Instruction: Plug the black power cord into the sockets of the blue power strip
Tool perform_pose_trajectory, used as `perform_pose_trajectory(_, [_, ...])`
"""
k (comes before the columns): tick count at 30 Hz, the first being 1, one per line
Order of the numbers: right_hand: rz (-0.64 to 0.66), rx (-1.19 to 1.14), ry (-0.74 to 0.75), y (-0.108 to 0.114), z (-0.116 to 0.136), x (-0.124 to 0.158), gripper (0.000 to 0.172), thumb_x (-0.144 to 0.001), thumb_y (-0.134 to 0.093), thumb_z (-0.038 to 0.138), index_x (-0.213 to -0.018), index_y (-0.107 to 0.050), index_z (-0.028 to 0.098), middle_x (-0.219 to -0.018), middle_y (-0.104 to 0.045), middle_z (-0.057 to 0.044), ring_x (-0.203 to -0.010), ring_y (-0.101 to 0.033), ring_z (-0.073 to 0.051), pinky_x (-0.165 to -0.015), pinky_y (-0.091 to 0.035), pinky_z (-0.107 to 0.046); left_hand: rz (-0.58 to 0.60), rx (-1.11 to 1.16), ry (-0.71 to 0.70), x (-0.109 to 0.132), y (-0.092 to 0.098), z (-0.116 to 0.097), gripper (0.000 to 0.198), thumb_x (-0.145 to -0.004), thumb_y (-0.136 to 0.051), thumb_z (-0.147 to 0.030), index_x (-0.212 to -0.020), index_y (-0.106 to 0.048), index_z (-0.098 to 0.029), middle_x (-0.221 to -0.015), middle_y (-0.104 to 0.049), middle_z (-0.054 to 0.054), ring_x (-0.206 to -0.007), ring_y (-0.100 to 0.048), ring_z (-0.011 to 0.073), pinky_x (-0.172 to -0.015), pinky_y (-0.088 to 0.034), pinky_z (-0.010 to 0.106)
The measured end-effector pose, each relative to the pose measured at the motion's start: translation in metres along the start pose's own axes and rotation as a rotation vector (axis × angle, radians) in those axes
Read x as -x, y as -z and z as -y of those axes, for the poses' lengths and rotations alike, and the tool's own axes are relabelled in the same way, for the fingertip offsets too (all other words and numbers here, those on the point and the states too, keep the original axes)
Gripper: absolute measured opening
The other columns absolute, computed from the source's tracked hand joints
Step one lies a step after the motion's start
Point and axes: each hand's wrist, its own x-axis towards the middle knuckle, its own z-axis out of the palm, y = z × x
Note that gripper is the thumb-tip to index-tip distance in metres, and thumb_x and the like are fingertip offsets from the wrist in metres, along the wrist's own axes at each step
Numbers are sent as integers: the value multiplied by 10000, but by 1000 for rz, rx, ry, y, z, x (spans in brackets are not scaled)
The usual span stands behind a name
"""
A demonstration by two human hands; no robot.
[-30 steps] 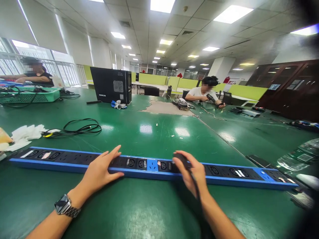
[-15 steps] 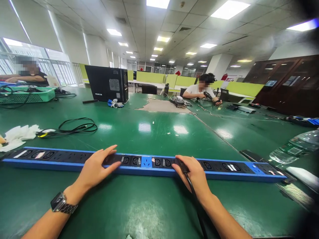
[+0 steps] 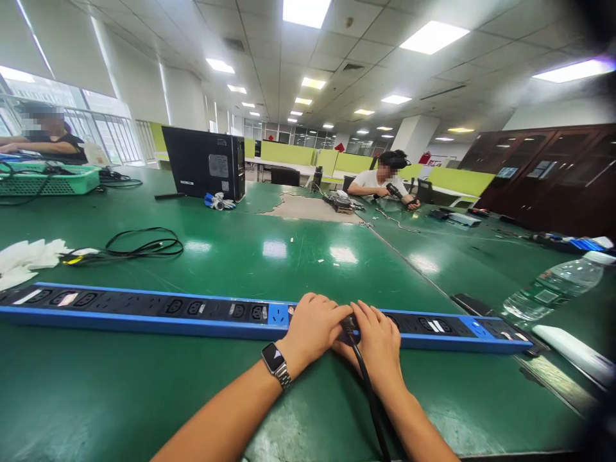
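A long blue and black power strip [image 3: 192, 328] lies across the green table [image 3: 144, 391]. My right hand [image 3: 380, 346] is closed around a black plug [image 3: 350, 325] over the right-of-middle part of the strip, and its thick black cable [image 3: 373, 398] runs down toward me. My left hand [image 3: 315, 327], with a watch on the wrist, rests over the strip beside it, thumb and fingers closed in at the plug. Both hands touch at the plug, and they hide the sockets under them.
Coiled black cable [image 3: 144, 247] and white gloves [image 3: 29, 260] lie at left. A computer tower [image 3: 202, 163] and green basket [image 3: 72, 181] stand behind. At right are a water bottle [image 3: 553, 285] and a white object [image 3: 572, 346]. Two people sit farther back.
My left hand has moved right along the strip, from open over its left-middle part to the plug beside my right hand. My right hand still holds the plug. The view has shifted slightly.
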Motion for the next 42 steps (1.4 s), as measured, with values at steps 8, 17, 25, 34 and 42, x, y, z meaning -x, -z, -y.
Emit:
perform_pose_trajectory(8, [-15,-7,5,6,4,0,545,-834,-543,480,-1297,-526,194,-1324,-604,-142,-1227,-488,-348,-999,-352,-510,-98,-110,-105,13,0,4,278,-1000,-423,-261,-1233,-567,-218,-1011,-694,47,-1017,-601,221,-934,-458,404])
perform_pose_trajectory(17, [-30,-52,-19,4,5,-1,815,-700,-572,763,-1269,-561,180,-1319,-598,-170,-1231,-482,-392,-1008,-327,-552,-527,182,110,-8,49,9,409,-965,-353,-144,-1315,-556,-208,-1218,-682,72,-1049,-638,192,-917,-524,354])
perform_pose_trajectory(25, [-7,-75,-55,3,6,-2,875,-684,-544,814,-1287,-570,181,-1342,-584,-156,-1259,-459,-381,-1032,-293,-542,-182,232,206,86,72,79,394,-925,-467,-187,-1292,-598,-243,-1081,-750,40,-976,-694,192,-891,-554,370])
perform_pose_trajectory(34, [-9,-38,-34,0,4,0,865,-695,-541,801,-1284,-567,168,-1334,-583,-175,-1250,-468,-383,-1015,-311,-563,-96,120,99,83,58,72,466,-839,-497,-86,-1251,-624,-263,-1193,-717,36,-1090,-657,209,-947,-517,397])
perform_pose_trajectory(42, [43,-326,46,19,34,-7,643,-774,-604,643,-1271,-571,235,-1300,-619,-119,-1220,-525,-323,-1043,-338,-552,-62,-10,242,87,58,70,1064,-698,-777,-338,-1548,-146,-235,-1195,-691,107,-1049,-650,287,-920,-495,448])
